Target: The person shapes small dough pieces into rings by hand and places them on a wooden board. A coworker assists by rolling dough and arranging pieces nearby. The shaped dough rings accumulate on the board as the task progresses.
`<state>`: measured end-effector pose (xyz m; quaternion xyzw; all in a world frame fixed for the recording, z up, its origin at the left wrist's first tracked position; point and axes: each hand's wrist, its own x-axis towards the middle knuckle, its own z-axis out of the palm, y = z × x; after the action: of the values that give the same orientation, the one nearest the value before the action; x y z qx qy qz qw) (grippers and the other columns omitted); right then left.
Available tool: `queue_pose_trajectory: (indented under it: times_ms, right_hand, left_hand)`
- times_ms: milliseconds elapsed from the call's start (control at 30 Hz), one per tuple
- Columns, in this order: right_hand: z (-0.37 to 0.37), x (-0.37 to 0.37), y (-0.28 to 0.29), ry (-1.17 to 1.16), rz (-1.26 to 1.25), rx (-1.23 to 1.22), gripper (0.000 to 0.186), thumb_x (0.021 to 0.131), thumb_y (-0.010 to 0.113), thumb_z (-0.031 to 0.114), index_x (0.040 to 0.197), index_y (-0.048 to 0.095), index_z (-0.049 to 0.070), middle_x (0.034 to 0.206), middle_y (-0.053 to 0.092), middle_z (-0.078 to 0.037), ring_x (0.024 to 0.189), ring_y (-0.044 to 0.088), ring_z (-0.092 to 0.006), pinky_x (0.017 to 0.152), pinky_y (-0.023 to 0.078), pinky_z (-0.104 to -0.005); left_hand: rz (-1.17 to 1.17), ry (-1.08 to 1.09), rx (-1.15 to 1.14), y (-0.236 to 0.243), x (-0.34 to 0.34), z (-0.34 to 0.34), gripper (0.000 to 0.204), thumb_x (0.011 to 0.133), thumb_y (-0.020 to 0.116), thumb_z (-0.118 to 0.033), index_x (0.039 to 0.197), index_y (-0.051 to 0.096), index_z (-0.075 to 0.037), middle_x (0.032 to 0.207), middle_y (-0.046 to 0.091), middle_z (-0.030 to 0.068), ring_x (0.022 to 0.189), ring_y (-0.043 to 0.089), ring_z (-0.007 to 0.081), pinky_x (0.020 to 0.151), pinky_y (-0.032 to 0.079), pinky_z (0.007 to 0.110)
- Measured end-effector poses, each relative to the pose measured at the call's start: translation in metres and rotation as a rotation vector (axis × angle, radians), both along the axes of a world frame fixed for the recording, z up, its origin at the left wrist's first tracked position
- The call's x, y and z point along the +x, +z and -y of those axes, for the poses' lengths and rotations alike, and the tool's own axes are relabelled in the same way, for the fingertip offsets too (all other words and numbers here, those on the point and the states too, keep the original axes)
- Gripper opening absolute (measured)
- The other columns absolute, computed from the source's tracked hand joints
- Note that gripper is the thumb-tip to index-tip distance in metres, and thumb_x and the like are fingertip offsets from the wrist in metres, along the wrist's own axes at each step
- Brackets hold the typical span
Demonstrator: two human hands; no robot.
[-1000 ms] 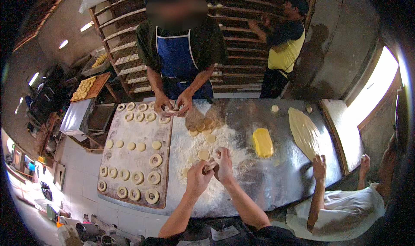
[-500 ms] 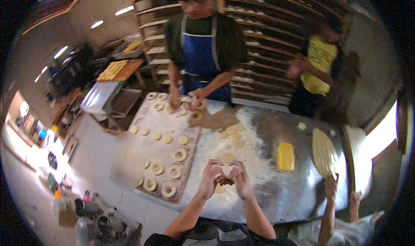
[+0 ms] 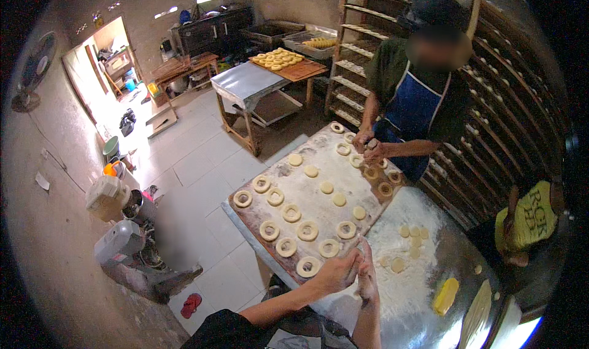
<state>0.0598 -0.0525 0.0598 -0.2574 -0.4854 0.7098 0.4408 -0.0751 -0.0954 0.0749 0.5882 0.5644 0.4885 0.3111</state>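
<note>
My left hand [image 3: 339, 272] and my right hand [image 3: 368, 281] are brought together over the near right edge of a floured wooden board [image 3: 319, 149]. Both hands look closed, and whatever lies between them is hidden. Right beside my fingers is a dough ring [image 3: 329, 248], with another dough ring [image 3: 308, 266] close to my left wrist. Several more rings and small dough discs [image 3: 339, 199] lie on the board. To the right of my hands, flat dough discs [image 3: 397, 264] rest on the flour-dusted metal table [image 3: 399, 300].
Across the board, a co-worker in a blue apron [image 3: 420, 97] handles dough rings. A person in a yellow shirt [image 3: 531, 217] is at the right. On the table are a yellow block [image 3: 446, 295] and a dough sheet [image 3: 477, 315]. Shelving racks [image 3: 353, 61] stand behind; mixers [image 3: 116, 241] stand left.
My view has swung left, bringing the doorway and side table into sight. My hands have moved from over the floured table to the board's edge and drawn closer together.
</note>
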Motion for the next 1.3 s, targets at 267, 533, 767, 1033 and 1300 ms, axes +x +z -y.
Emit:
queue_pose_trajectory:
  times_ms: [267,533,767,1033,1300]
  right_hand:
    - [-0.013,-0.110,0.016,0.172,0.204,-0.069,0.076,0.090,0.051,0.065,0.139,0.036,0.009,0.103,0.059,-0.006,0.077,0.058,-0.0134,0.062,0.047,-0.0211]
    - [-0.014,-0.205,0.015,0.234,-0.220,-0.215,0.067,0.097,0.049,0.050,0.142,0.032,0.003,0.110,0.062,-0.014,0.097,0.063,-0.0244,0.087,0.051,-0.0297]
    - [-0.025,-0.250,-0.004,0.244,0.120,0.017,0.068,0.097,0.042,0.061,0.140,0.036,0.008,0.116,0.061,-0.016,0.104,0.065,-0.0306,0.083,0.054,-0.0327]
    - [-0.041,-0.296,-0.021,0.251,0.425,0.294,0.065,0.103,0.037,0.053,0.144,0.034,0.004,0.119,0.056,-0.016,0.116,0.054,-0.0247,0.102,0.039,-0.0379]
    - [-0.058,-0.306,0.011,-0.188,1.145,0.523,0.075,0.093,0.059,0.044,0.148,0.028,0.004,0.113,0.060,-0.023,0.105,0.056,-0.0420,0.096,0.035,-0.0592]
  left_hand:
    - [0.045,0.128,0.140,-0.010,-0.104,-0.006,0.021,0.105,0.044,-0.025,0.103,0.049,-0.004,0.071,0.059,0.0171,0.063,0.063,0.0372,0.056,0.048,0.043]
    - [0.099,0.268,0.049,-0.004,-0.190,-0.004,0.017,0.102,0.048,-0.019,0.097,0.055,-0.004,0.071,0.062,0.0189,0.066,0.066,0.0369,0.058,0.050,0.044]
    - [0.017,0.363,-0.098,-0.019,-0.235,-0.005,0.018,0.101,0.046,-0.021,0.107,0.056,-0.007,0.068,0.057,0.0155,0.066,0.063,0.0297,0.062,0.049,0.043]
    - [-0.253,0.368,-0.071,-0.019,-0.258,-0.010,0.029,0.103,0.042,-0.024,0.115,0.050,0.001,0.081,0.061,0.0276,0.070,0.065,0.0468,0.059,0.051,0.056]
    - [-0.653,0.707,-0.437,-0.026,-0.321,-0.028,0.043,0.092,0.058,-0.027,0.127,0.049,-0.002,0.112,0.054,0.0260,0.104,0.055,0.0447,0.083,0.044,0.054]
